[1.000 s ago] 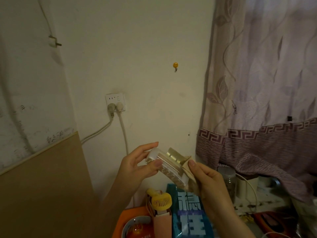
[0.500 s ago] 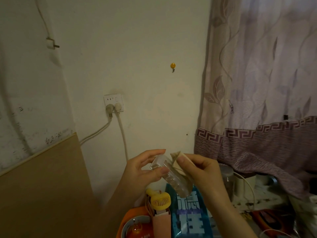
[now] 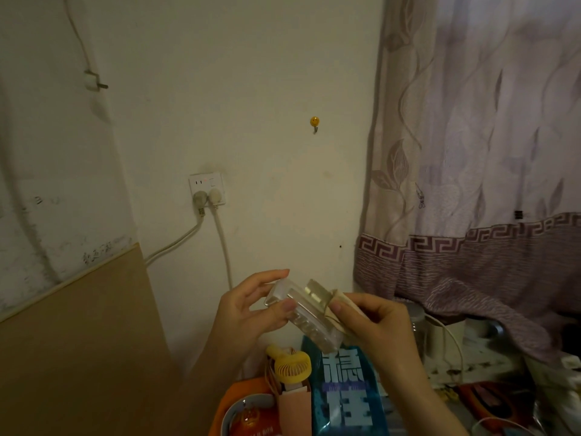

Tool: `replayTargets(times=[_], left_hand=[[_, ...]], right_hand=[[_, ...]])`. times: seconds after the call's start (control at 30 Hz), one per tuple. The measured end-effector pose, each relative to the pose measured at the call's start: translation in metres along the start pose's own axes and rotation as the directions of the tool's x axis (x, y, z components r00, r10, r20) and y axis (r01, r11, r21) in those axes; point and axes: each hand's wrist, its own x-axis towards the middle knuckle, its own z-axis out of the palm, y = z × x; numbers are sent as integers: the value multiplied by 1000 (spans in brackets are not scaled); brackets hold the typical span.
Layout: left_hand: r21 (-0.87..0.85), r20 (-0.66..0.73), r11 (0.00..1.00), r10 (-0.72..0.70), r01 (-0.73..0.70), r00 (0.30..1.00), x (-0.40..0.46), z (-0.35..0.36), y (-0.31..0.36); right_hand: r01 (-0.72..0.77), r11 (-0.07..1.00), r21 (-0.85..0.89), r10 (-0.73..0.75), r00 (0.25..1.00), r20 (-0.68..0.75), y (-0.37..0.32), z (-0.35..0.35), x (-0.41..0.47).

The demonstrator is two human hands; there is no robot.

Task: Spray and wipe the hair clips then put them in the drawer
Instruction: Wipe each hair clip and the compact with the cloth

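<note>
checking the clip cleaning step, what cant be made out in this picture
Head view only:
- Clear plastic hair clip: lower end hidden behind the right hand.
- Beige wiping cloth: mostly covered by the right hand's fingers.
- Drawer and spray bottle: not in view.
- Left hand: forearm cut off by the bottom edge.

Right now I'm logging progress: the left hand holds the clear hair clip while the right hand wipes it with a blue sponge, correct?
Not quite. In the head view the right hand wipes with a beige cloth, not a blue sponge. The left hand does hold the clear hair clip.
</note>
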Motion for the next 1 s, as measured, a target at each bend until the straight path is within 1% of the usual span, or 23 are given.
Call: replayTargets(times=[0.1, 0.23, 0.33, 0.5, 0.67, 0.8, 0.87, 1.0], left_hand=[[-17, -1, 1000, -15, 15, 1000, 0, -3, 0], [-11, 45, 999, -36, 37, 998, -1, 2, -1], [-42, 64, 998, -38, 41, 997, -2, 7, -2], [-100, 2, 994, -33, 33, 999, -2, 10, -3], [-165, -58, 985, -56, 46, 997, -2, 4, -3], [-170, -62, 984, -69, 57, 996, -2, -1, -3], [-165, -58, 985, -68, 57, 996, -2, -4, -3], [-102, -6, 992, -75, 74, 997, -4, -11, -2]], right_hand=[[-22, 999, 50, 22, 1000, -5, -3, -4, -2], [33, 990, 141, -31, 999, -14, -14, -6, 3], [49, 997, 65, -50, 999, 14, -17, -2, 4], [58, 997, -48, -59, 998, -5, -11, 4, -1], [18, 998, -56, -19, 1000, -13, -5, 4, -6], [-6, 998, -61, 9, 998, 58, -3, 4, -10], [-39, 999, -30, 41, 997, 67, -6, 3, -12], [-148, 980, 137, 148, 989, 8, -14, -6, -8]])
